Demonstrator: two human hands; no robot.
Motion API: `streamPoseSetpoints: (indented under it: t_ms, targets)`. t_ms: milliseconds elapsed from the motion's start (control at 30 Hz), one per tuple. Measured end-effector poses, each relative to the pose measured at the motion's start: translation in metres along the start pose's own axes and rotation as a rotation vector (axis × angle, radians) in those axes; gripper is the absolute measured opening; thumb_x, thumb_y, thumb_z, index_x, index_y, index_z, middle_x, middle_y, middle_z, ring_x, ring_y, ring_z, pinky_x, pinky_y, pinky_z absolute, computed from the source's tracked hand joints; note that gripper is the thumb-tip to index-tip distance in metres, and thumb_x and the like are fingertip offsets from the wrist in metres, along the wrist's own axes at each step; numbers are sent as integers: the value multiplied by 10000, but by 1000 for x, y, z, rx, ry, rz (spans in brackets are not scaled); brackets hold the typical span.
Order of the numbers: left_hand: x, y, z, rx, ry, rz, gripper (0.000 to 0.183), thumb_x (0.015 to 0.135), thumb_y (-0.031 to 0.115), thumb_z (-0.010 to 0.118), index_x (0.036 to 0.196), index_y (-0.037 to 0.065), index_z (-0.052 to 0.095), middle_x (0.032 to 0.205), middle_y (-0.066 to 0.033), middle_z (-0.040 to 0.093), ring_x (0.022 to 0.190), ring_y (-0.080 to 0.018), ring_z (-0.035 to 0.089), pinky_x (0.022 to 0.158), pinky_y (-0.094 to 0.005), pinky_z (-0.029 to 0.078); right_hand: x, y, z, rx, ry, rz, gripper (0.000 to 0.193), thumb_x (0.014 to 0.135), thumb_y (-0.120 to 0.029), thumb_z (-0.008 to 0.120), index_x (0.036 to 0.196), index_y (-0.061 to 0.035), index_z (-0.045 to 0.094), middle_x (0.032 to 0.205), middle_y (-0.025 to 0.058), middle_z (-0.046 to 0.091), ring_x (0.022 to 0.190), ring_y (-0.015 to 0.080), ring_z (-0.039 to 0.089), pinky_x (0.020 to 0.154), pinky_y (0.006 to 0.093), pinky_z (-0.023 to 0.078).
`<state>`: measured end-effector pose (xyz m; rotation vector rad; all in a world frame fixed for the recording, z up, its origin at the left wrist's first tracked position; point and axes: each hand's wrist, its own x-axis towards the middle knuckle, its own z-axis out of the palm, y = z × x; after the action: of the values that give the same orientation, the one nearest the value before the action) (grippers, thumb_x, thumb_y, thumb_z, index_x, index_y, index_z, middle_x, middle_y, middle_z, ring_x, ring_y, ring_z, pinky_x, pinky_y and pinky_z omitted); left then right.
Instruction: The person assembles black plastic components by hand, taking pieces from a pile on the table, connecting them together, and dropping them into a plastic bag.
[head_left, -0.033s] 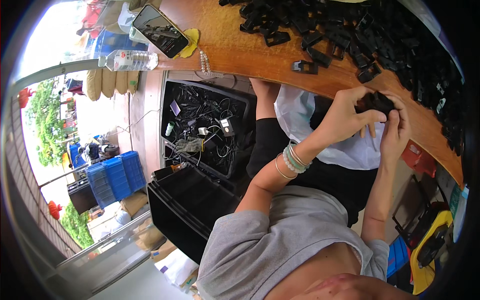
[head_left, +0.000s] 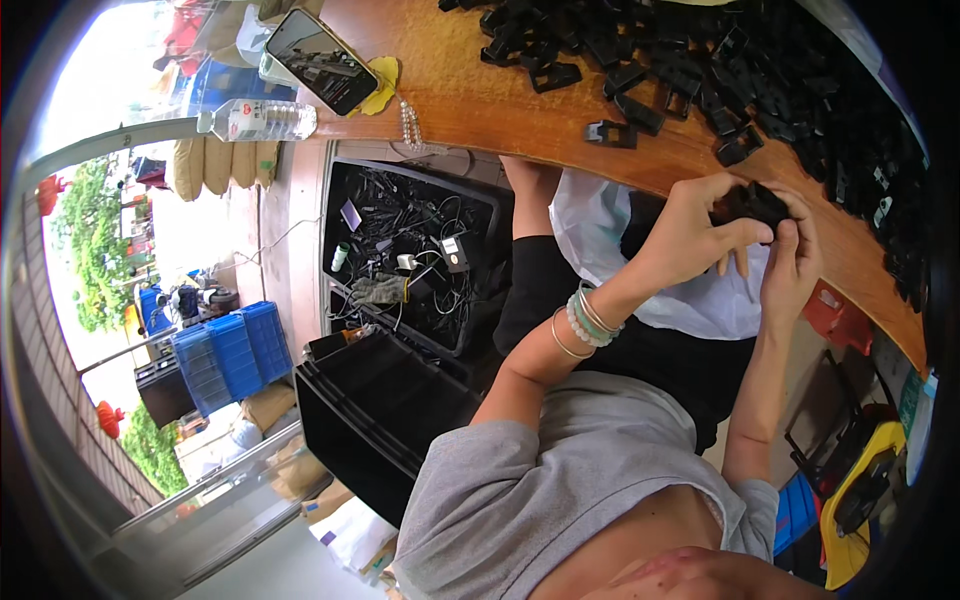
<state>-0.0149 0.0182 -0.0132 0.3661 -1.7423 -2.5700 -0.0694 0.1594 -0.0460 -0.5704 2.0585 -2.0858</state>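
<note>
- Between both hands, near the edge of the wooden table [head_left: 430, 60], a small black plastic part [head_left: 752, 207] is being grasped, its far side hidden by fingers
- The left hand [head_left: 700, 225] is gripping its left side with the thumb in front; the right hand [head_left: 797, 240] is curling round the other side
- Bracelets [head_left: 587, 320] are circling the left wrist, and a white bag [head_left: 590, 220] is lying across the lap
- Beyond the hands, a heap of black parts [head_left: 800, 95] is spreading over the table, one loose piece [head_left: 618, 135] sitting nearer the edge
- Off to the left, a phone [head_left: 322, 62] is resting near a string of beads [head_left: 410, 128] and a clear bottle [head_left: 262, 121]
- Below, a black bin [head_left: 490, 210] is holding cables and a grey glove [head_left: 378, 291]
- Farther left, blue crates [head_left: 240, 350] are standing outside
</note>
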Motion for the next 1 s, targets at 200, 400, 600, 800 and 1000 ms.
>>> streamPoseSetpoints:
  t_ms: [200,400,600,800,1000]
  targets:
    - [-3,0,2,-3,68,47,218,826,62,662,977,-79,592,675,-76,610,502,-117,609,368,-198,372,-1,-1,1,-21,-28,1,218,947,-109,455,1064,31,576,1121,113,589,1013,202,581,860,315,496]
    - [-8,-1,3,107,79,113,212,828,78,668,973,-62,603,685,-49,613,498,-81,580,411,-194,380,-2,1,-3,8,-75,-29,223,944,-105,481,1095,33,569,1101,109,596,985,189,587,853,309,501]
    - [-14,3,1,320,79,220,208,830,56,660,980,-71,590,677,-54,612,500,-72,565,450,-204,400,-9,-1,-7,-80,-51,61,186,919,-66,523,1067,15,601,1003,68,629,936,143,591,813,277,490]
    - [-12,-3,-2,468,108,390,250,836,41,643,1050,-57,561,726,-81,614,514,-89,575,487,-215,437,-11,-14,6,-391,-16,-153,208,878,-39,578,1082,-24,617,1053,79,649,967,167,614,808,269,489]
    - [-17,-4,0,631,86,576,323,819,11,627,1127,-6,533,876,-128,610,675,-204,632,536,-272,473,-14,0,3,128,6,-60,370,822,-6,638,1182,42,567,1151,127,613,1031,219,601,822,278,487]
